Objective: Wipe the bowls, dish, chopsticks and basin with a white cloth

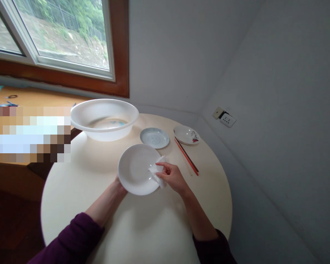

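A white plate [134, 167] is held above the round cream table [79, 190]. My left hand [118, 185] is under the plate's near-left rim, with its fingers hidden behind the plate. My right hand [172, 178] is closed on a folded white tissue [157, 171], pressing it against the plate's right edge.
A large translucent white basin [104, 118] holding a little water stands at the back of the table. A small pale blue dish [154, 138] and a small white dish with a red pattern [186, 134] lie behind the plate. Red and dark chopsticks [186, 156] lie to the right. Walls close in on the right.
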`<move>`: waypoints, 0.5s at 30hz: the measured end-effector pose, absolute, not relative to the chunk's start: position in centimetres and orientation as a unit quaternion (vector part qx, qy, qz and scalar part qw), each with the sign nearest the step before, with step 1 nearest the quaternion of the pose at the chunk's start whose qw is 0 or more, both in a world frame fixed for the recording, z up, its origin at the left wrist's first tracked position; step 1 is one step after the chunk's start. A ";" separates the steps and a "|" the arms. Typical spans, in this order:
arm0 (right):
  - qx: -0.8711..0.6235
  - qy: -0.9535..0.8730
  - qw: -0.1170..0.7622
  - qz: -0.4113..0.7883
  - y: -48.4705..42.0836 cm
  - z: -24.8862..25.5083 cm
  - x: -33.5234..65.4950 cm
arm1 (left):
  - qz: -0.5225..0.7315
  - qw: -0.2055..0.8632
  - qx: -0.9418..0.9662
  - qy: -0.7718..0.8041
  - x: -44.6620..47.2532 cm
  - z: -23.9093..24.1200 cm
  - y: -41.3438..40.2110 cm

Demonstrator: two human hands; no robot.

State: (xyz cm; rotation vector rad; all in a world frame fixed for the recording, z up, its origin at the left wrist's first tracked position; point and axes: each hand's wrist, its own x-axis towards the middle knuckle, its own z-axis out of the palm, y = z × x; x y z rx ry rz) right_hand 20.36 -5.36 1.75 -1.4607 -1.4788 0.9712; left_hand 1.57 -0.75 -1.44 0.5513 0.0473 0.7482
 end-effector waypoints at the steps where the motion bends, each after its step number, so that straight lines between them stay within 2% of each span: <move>1: -0.587 -0.598 0.402 0.369 -5.4 1.8 20.3 | 0.350 0.897 0.268 0.022 1.4 -1.3 -0.8; 15: -0.624 -0.599 0.420 0.275 -5.6 1.7 19.3 | 0.328 0.910 0.239 0.083 1.3 -1.1 -0.9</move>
